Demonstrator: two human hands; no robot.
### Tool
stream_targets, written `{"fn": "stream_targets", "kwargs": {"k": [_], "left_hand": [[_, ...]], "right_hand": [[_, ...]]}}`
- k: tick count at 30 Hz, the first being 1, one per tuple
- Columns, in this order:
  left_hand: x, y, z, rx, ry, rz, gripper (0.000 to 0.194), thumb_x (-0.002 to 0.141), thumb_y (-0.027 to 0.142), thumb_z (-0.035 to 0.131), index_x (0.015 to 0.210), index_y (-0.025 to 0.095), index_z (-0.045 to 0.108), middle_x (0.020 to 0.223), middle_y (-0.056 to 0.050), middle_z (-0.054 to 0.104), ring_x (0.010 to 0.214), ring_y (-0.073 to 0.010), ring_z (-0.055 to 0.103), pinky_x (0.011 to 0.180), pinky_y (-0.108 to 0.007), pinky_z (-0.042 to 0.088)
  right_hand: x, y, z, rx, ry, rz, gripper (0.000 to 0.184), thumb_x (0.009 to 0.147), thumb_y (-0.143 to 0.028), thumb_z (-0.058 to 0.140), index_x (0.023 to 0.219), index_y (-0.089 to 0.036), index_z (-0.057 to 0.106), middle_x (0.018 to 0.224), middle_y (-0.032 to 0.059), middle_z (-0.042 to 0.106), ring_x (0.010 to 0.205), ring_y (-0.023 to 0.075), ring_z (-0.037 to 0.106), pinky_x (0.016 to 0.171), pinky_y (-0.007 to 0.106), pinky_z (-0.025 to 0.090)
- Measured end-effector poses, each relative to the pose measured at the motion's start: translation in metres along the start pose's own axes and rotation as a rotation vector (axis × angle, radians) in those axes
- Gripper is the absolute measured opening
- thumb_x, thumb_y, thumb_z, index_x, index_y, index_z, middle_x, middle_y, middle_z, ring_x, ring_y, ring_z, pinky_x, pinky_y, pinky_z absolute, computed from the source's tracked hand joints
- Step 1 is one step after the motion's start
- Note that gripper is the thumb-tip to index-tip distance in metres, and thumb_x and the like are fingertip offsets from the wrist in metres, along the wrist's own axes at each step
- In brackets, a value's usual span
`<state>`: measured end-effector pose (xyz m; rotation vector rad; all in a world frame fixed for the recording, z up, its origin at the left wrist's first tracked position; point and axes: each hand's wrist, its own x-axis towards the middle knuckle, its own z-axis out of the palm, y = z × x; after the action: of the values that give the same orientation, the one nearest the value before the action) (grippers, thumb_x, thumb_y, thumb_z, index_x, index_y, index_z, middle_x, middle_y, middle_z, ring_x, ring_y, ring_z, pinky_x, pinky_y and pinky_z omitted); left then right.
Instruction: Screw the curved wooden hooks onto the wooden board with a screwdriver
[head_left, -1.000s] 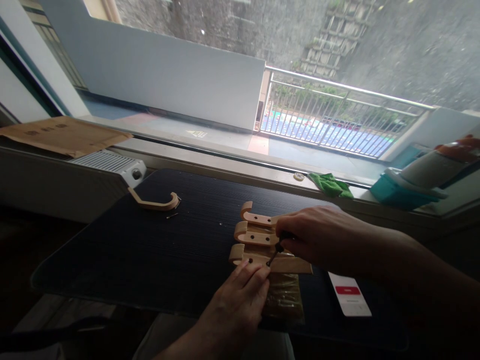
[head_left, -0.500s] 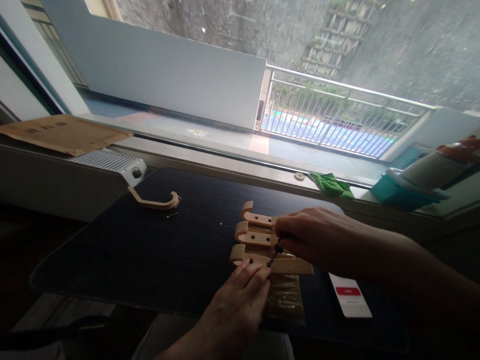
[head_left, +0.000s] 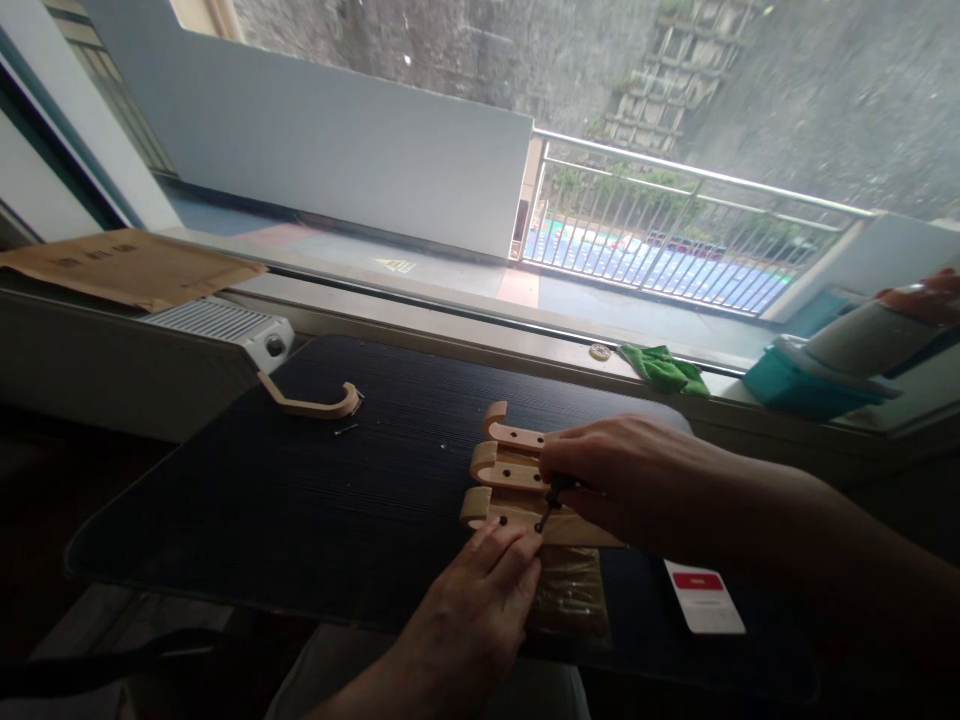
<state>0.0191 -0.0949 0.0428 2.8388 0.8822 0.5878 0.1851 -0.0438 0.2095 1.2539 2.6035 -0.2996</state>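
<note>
Three curved wooden hooks lie side by side: the nearest hook, a middle hook and a far hook, each with dark screw holes. Under them is a block in clear plastic wrap. My right hand grips a screwdriver, its tip at the right hole of the nearest hook. My left hand presses its closed fingertips on that hook beside the tip; whether they pinch a screw is hidden. A separate wooden hook lies at the table's far left, with a small screw near it.
The dark table stands against a window sill. On the sill are a green cloth, a tape roll and a teal container. A white card or phone lies right. A brown envelope rests on the radiator.
My right hand has shifted and turned slightly to the left around the screwdriver, whose tip stays at the same hole. My left hand holds its place on the nearest hook.
</note>
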Motion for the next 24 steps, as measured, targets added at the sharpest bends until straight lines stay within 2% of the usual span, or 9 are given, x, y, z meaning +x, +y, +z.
{"fn": "stream_targets", "kwargs": {"k": [6,15,19,24], "left_hand": [[-0.002,-0.002,0.009,0.020,0.042,0.025,0.036,0.086,0.015,0.042,0.121,0.009,0.049,0.128,-0.010,0.050,0.120,-0.0254,0.043,0.106,-0.042,0.035],[-0.001,-0.001,0.006,0.054,0.052,0.030,0.036,0.086,0.015,0.042,0.121,0.009,0.050,0.128,-0.010,0.051,0.119,-0.0252,0.044,0.106,-0.041,0.036],[-0.001,-0.001,0.004,0.044,0.035,0.022,0.035,0.086,0.015,0.042,0.120,0.010,0.051,0.128,-0.009,0.052,0.119,-0.0248,0.045,0.106,-0.041,0.037],[-0.004,-0.003,0.010,0.029,0.046,0.033,0.035,0.086,0.016,0.043,0.120,0.010,0.050,0.129,-0.009,0.050,0.120,-0.0248,0.044,0.107,-0.042,0.034]], "right_hand": [[-0.005,0.011,0.014,0.085,0.078,0.014,0.010,0.085,-0.023,0.047,0.077,-0.021,0.053,0.066,-0.0032,0.061,0.057,0.0101,0.050,0.052,0.023,0.029],[-0.002,0.002,-0.001,-0.071,0.016,0.016,0.008,0.077,-0.012,0.054,0.077,-0.021,0.055,0.071,-0.0015,0.065,0.063,0.0129,0.057,0.052,0.023,0.027],[-0.001,0.005,0.002,-0.058,0.018,0.038,0.008,0.078,-0.015,0.053,0.077,-0.022,0.055,0.073,-0.0016,0.065,0.061,0.0127,0.056,0.050,0.024,0.025],[0.000,0.011,0.009,-0.042,0.066,0.061,0.012,0.082,-0.021,0.049,0.072,-0.023,0.055,0.065,-0.0025,0.062,0.056,0.0119,0.051,0.049,0.024,0.024]]}}
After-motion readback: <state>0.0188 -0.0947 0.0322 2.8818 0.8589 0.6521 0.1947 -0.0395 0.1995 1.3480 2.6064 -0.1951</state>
